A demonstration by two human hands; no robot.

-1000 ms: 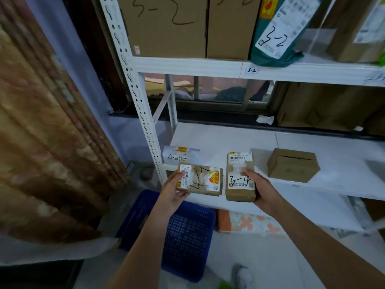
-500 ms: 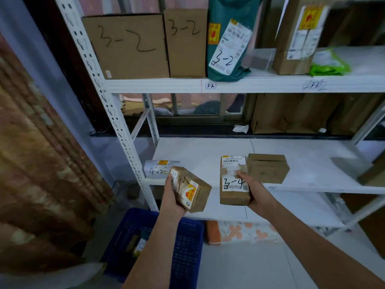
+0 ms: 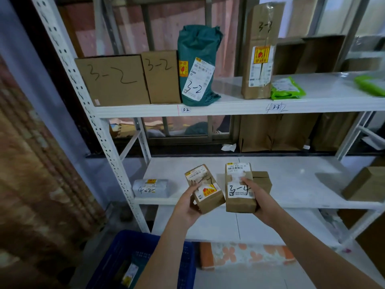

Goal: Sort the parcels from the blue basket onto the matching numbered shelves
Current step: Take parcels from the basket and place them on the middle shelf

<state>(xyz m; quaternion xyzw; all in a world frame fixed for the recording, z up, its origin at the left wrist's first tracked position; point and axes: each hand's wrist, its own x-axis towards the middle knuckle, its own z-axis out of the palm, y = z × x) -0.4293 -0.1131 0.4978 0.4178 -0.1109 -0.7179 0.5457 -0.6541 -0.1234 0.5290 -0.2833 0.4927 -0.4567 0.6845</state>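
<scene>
blue basket (image 3: 116,259) sitting lower left w/ more parcels inside. left hand (image 3: 187,207) gripping tilted small box (image 3: 205,188) at centre (scrawl unreadable, so misfiling risk); right hand (image 3: 261,202) clutching 3-4 box (image 3: 239,187) beside it. shelf tags (image 3: 185,109) above reading 3-2, 3-3.

Both bare forearms reach forward and up from the bottom edge, converging toward the middle. The left hand (image 3: 188,205) is cupped with its thumb on top, closed around a small box (image 3: 205,188). The right hand (image 3: 260,197) grips a taller box (image 3: 239,187) from its right side, fingers (image 3: 246,181) curled over the front.
</scene>
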